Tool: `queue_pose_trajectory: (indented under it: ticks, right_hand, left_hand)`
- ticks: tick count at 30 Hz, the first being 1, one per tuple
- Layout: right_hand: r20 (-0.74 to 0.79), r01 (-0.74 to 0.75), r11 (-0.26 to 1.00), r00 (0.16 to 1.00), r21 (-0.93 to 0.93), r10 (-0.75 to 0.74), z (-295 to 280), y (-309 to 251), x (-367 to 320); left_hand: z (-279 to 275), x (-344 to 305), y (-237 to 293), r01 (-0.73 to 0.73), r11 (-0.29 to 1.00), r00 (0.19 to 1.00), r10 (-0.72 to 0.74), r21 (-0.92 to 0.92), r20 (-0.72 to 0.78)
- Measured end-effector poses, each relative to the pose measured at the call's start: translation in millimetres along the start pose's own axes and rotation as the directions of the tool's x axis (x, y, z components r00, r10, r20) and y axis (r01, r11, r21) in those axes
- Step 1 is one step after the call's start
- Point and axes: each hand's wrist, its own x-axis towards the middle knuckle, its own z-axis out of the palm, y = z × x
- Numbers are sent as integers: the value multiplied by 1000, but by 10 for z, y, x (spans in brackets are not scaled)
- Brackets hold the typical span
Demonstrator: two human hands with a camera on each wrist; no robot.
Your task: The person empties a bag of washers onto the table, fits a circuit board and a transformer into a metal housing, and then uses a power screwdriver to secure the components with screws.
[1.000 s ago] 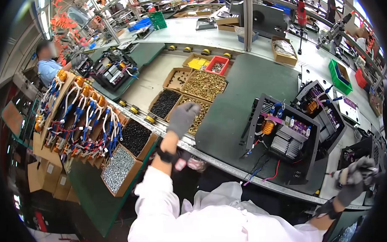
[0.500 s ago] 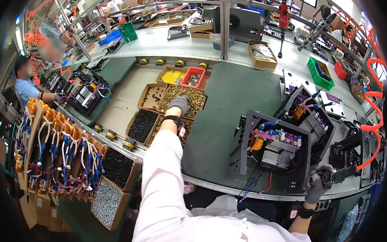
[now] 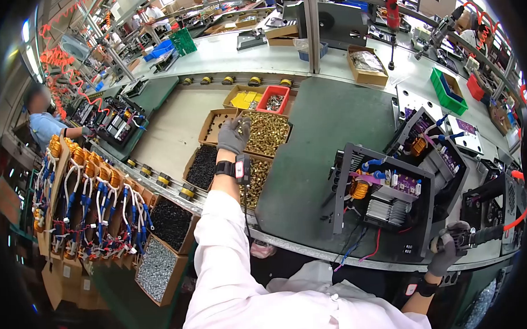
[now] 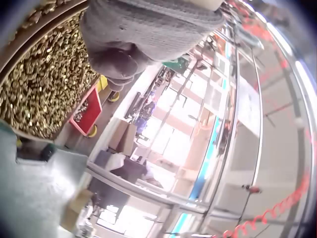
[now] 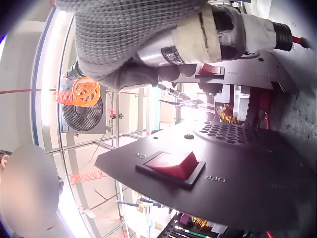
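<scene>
My gloved left hand (image 3: 234, 136) is over the left edge of a cardboard box of small brass-coloured fasteners (image 3: 268, 129). In the left wrist view its fingers (image 4: 116, 64) are curled in, above the same fasteners (image 4: 47, 82); I cannot tell whether anything is between them. My gloved right hand (image 3: 445, 252) grips a tape-wrapped air screwdriver (image 5: 198, 42) with a red hose (image 3: 519, 216). Beside that hand stands an open black metal case (image 3: 386, 198) with coils, heat sinks and wires inside. A red rocker switch (image 5: 173, 163) shows on a black panel below the driver.
A second black case (image 3: 431, 141) stands behind the first on the green mat (image 3: 309, 134). Boxes of black screws (image 3: 201, 166) and silver screws (image 3: 156, 275), a red bin (image 3: 273, 100) and hanging coil assemblies (image 3: 90, 194) are on the left. Another person (image 3: 46, 123) works far left.
My left hand went from the nearer brass box into the farther one, then came back left to its edge. My right hand moved in from the far right with the driver to beside the black case.
</scene>
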Motion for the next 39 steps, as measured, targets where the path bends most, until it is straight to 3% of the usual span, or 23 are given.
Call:
queue_pose_trajectory:
  ticks: [1, 2, 9, 12, 15, 17, 18, 20, 21, 22, 23, 24, 25, 26, 27, 29, 30, 33, 39]
  right_hand:
    - [-21, -14, 1000, 1000, 8, 14, -8, -10, 8]
    - [-35, -2, 1000, 999, 18, 3, 45, -67, 7]
    - [-47, -4, 998, 999, 69, 7, -28, 12, -15]
    - [16, 8, 997, 1000, 76, -9, -52, 35, -49]
    - [-9, 8, 996, 1000, 86, -7, 40, -4, -72]
    - [6, 64, 998, 998, 25, -64, 23, 25, -89]
    - [85, 56, 996, 994, 67, -62, -15, 16, -67]
    - [97, -19, 999, 995, 45, 14, -100, -143, 4]
    - [97, -68, 998, 993, 19, 65, -131, -330, 56]
    - [22, 64, 993, 998, 99, -66, -29, -571, 86]
    - [-59, 195, 966, 980, 168, -188, 40, -788, 115]
    - [-36, 175, 929, 984, 326, -172, -71, -879, 174]
    - [-69, 255, 900, 967, 354, -246, -89, -1012, 194]
    - [-37, 285, 823, 951, 490, -307, -92, -1133, 221]
    - [-11, 301, 727, 927, 617, -375, -76, -1238, 241]
    - [75, 195, 557, 902, 807, -425, 102, -1420, 183]
    - [188, 96, 517, 863, 850, -469, 245, -1471, 145]
    - [284, 82, 520, 759, 850, -586, 547, -1468, 53]
    - [118, 222, 487, 810, 845, -575, 832, -1418, -184]
  left_hand:
    - [110, -123, -57, -73, 994, 995, 66, -83, -77]
    - [40, -100, -82, -105, 993, 994, 105, -45, 0]
    - [90, -154, -177, -122, 991, 988, 127, -62, 91]
    - [204, -205, -194, -114, 992, 988, 118, -47, 96]
    - [282, -263, -205, -97, 995, 995, 97, 38, -7]
    - [311, -354, -211, 0, 997, 994, 9, -79, 113]
    - [353, -418, -211, 57, 992, 996, -49, -116, 78]
    - [724, -890, -224, 78, 997, 994, -77, -19, 73]
    - [702, -1031, -210, 183, 983, 939, -170, -18, 299]
    - [838, -1277, -234, 217, 976, 895, -206, 18, 396]
    - [1084, -1622, -280, 203, 977, 926, -214, 67, 310]
    - [1216, -1877, -350, 256, 961, 861, -278, 109, 427]
    - [1309, -2111, -416, 296, 944, 854, -330, 146, 401]
    - [1532, -2438, -541, 214, 946, 912, -283, 244, 298]
    - [1644, -2620, -644, 268, 907, 875, -370, 324, 314]
    - [1839, -2916, -914, 360, 840, 810, -498, 407, 311]
    - [1923, -2963, -1106, 507, 798, 707, -601, 326, 372]
    - [2084, -3089, -1524, 592, 764, 684, -645, 258, 341]
    - [2121, -3154, -1747, 599, 790, 675, -584, 127, 450]
